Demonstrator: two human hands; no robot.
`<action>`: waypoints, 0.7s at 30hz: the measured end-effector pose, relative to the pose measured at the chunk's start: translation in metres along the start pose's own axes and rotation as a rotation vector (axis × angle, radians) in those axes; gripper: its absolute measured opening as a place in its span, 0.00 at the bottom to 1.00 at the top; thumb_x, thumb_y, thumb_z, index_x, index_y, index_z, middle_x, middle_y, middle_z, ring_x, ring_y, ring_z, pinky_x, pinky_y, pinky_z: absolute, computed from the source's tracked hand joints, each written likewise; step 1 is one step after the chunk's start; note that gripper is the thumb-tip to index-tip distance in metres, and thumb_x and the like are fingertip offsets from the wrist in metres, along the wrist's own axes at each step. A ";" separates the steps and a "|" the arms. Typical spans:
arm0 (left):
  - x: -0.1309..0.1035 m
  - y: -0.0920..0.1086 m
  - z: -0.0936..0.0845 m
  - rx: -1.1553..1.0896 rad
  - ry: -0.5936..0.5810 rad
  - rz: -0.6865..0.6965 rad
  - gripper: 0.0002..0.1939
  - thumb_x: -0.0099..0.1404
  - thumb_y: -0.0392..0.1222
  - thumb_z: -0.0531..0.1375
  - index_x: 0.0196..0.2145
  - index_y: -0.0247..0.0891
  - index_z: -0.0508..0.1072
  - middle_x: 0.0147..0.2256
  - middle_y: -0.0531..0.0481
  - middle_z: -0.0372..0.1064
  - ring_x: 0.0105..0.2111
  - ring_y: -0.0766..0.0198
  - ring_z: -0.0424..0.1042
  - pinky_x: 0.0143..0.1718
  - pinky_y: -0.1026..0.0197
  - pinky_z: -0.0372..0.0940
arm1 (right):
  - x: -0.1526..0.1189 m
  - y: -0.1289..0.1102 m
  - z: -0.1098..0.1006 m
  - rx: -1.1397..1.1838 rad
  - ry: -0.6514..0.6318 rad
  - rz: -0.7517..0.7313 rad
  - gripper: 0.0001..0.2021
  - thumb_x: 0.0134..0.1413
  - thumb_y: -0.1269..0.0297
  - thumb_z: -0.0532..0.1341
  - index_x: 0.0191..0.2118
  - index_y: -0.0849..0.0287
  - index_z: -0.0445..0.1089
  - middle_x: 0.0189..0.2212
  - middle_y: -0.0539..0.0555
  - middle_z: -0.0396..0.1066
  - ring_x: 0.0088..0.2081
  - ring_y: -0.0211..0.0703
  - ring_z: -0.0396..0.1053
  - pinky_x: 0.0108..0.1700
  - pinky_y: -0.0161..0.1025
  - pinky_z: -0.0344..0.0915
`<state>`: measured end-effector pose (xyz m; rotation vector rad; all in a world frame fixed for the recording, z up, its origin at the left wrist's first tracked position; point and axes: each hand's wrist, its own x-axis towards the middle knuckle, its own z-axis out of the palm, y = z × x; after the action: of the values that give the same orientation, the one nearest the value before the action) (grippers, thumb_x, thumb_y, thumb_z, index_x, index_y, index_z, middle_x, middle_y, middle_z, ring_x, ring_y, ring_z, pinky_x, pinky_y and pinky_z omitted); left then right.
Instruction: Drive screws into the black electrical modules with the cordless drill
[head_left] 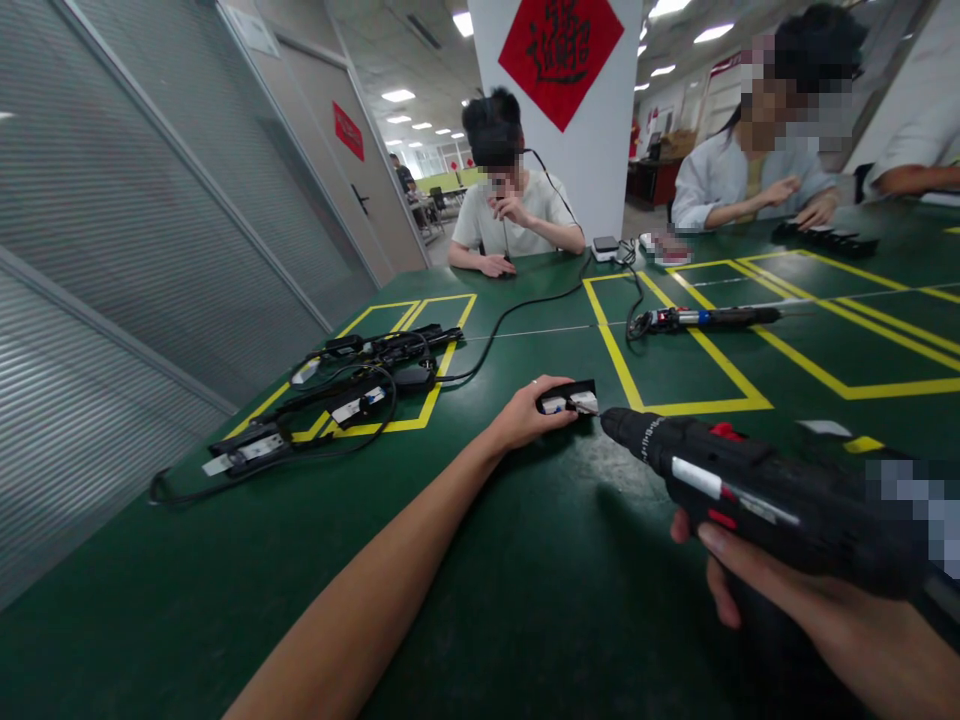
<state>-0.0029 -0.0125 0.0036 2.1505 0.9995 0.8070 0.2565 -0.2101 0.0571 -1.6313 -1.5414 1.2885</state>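
My right hand (780,585) is wrapped round the grip of a black cordless drill (750,490) with red switches. Its chuck points left, and a thin bit reaches to a small black piece with white parts inside (581,397). Whether the bit's tip sits in that piece or just touches it, I cannot tell. With fingers closed on its left end, my left hand (529,412) holds the piece on the green table (480,600). The fingertips behind the piece are partly hidden.
To the left lies a tangle of black cables and strip-like assemblies (375,385). A black tool-like assembly (697,318) with a cable lies at the right, across yellow tape. Two co-workers sit opposite, one in a white T-shirt (551,205), one in a light shirt (705,190).
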 end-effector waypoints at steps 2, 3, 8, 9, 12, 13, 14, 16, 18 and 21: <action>0.000 0.001 0.000 0.000 -0.004 -0.006 0.26 0.57 0.47 0.62 0.53 0.41 0.66 0.50 0.45 0.66 0.48 0.57 0.67 0.52 0.54 0.62 | 0.000 0.000 0.000 0.015 0.015 -0.023 0.19 0.55 0.43 0.54 0.41 0.48 0.74 0.26 0.50 0.75 0.31 0.46 0.72 0.43 0.43 0.68; 0.000 0.001 -0.001 0.001 -0.007 -0.007 0.26 0.57 0.47 0.62 0.53 0.41 0.66 0.50 0.45 0.66 0.48 0.57 0.67 0.52 0.54 0.62 | 0.000 0.000 0.000 0.015 0.019 -0.026 0.19 0.55 0.43 0.55 0.41 0.48 0.74 0.27 0.50 0.75 0.32 0.46 0.73 0.44 0.44 0.67; 0.000 0.000 -0.001 0.005 -0.006 0.005 0.26 0.58 0.48 0.62 0.53 0.41 0.66 0.50 0.45 0.66 0.47 0.58 0.67 0.51 0.55 0.62 | 0.000 0.012 -0.001 -0.013 -0.001 0.068 0.22 0.52 0.39 0.55 0.25 0.50 0.74 0.28 0.51 0.75 0.40 0.52 0.72 0.55 0.50 0.59; 0.000 0.000 -0.001 0.004 -0.004 0.007 0.26 0.58 0.48 0.62 0.53 0.41 0.66 0.49 0.46 0.66 0.47 0.59 0.67 0.51 0.56 0.62 | -0.001 0.015 -0.002 -0.002 -0.018 0.094 0.23 0.51 0.39 0.55 0.23 0.51 0.74 0.29 0.51 0.76 0.40 0.52 0.72 0.54 0.50 0.60; 0.000 0.000 0.000 0.005 -0.001 0.013 0.26 0.58 0.48 0.62 0.53 0.40 0.66 0.49 0.46 0.66 0.47 0.59 0.68 0.51 0.56 0.62 | -0.001 0.019 -0.003 0.018 -0.025 0.114 0.22 0.51 0.39 0.55 0.25 0.50 0.75 0.29 0.50 0.76 0.37 0.50 0.74 0.52 0.48 0.63; 0.000 0.000 0.000 0.006 -0.002 0.012 0.26 0.57 0.48 0.62 0.53 0.40 0.66 0.49 0.45 0.66 0.47 0.59 0.68 0.51 0.56 0.62 | -0.001 0.019 -0.004 0.018 -0.019 0.101 0.21 0.52 0.40 0.56 0.26 0.50 0.75 0.29 0.50 0.76 0.37 0.50 0.74 0.52 0.47 0.63; 0.000 0.001 0.000 0.006 -0.003 0.009 0.26 0.57 0.48 0.62 0.53 0.40 0.66 0.49 0.45 0.66 0.47 0.59 0.68 0.51 0.56 0.62 | -0.001 0.018 -0.004 0.018 -0.014 0.089 0.21 0.52 0.40 0.56 0.27 0.50 0.76 0.28 0.50 0.76 0.37 0.50 0.74 0.52 0.47 0.63; 0.000 0.002 0.000 0.003 -0.008 0.002 0.26 0.58 0.48 0.62 0.53 0.40 0.65 0.50 0.45 0.66 0.47 0.59 0.68 0.51 0.55 0.62 | -0.001 0.015 -0.004 0.012 -0.016 0.074 0.21 0.53 0.41 0.55 0.29 0.50 0.77 0.26 0.51 0.76 0.35 0.50 0.74 0.50 0.47 0.65; 0.000 0.002 -0.001 0.004 -0.006 0.000 0.26 0.58 0.48 0.62 0.53 0.40 0.66 0.50 0.45 0.66 0.47 0.58 0.68 0.51 0.55 0.62 | -0.001 0.012 -0.003 -0.007 -0.017 0.057 0.22 0.53 0.41 0.55 0.29 0.51 0.77 0.25 0.51 0.76 0.34 0.50 0.74 0.47 0.47 0.67; 0.000 0.002 -0.001 0.011 -0.001 0.003 0.26 0.57 0.48 0.62 0.53 0.41 0.66 0.50 0.45 0.66 0.48 0.58 0.67 0.52 0.55 0.61 | 0.000 0.009 -0.003 -0.043 0.016 0.031 0.21 0.53 0.41 0.55 0.31 0.50 0.77 0.26 0.52 0.76 0.35 0.50 0.74 0.46 0.46 0.68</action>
<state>-0.0028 -0.0133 0.0050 2.1622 1.0023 0.8040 0.2628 -0.2116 0.0502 -1.6947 -1.5498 1.2631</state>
